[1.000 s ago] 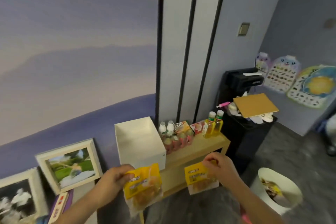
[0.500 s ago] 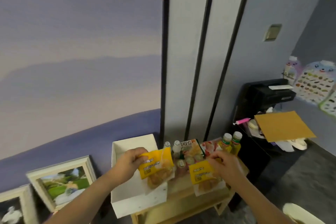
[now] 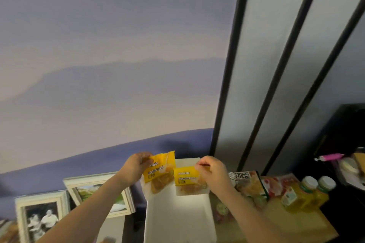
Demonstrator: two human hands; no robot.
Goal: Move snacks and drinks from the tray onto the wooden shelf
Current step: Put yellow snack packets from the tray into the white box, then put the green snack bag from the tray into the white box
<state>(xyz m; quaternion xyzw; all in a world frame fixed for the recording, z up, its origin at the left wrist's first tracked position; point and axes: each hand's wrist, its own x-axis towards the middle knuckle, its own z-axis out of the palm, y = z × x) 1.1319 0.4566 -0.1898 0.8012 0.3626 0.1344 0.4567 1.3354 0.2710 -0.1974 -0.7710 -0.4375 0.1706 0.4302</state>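
My left hand (image 3: 134, 169) pinches the top corner of a yellow snack packet (image 3: 159, 173). My right hand (image 3: 213, 171) pinches a second yellow snack packet (image 3: 187, 180) by its top edge. Both packets hang side by side over the back of an open white box (image 3: 177, 221) that stands on the left end of the wooden shelf (image 3: 296, 225). To the right on the shelf stand other snack bags (image 3: 248, 183), small pink bottles (image 3: 221, 209) and two yellow juice bottles (image 3: 308, 193). No tray shows in the view.
Framed pictures (image 3: 39, 217) lean against the purple wall at the lower left. A black stand (image 3: 345, 144) with a pink item (image 3: 329, 157) and clutter is at the far right. Dark vertical strips (image 3: 227, 85) run up the wall behind the shelf.
Both hands have moved forward and left with their packets, from in front of the shelf to above the white box. The view has come closer and tilted up.
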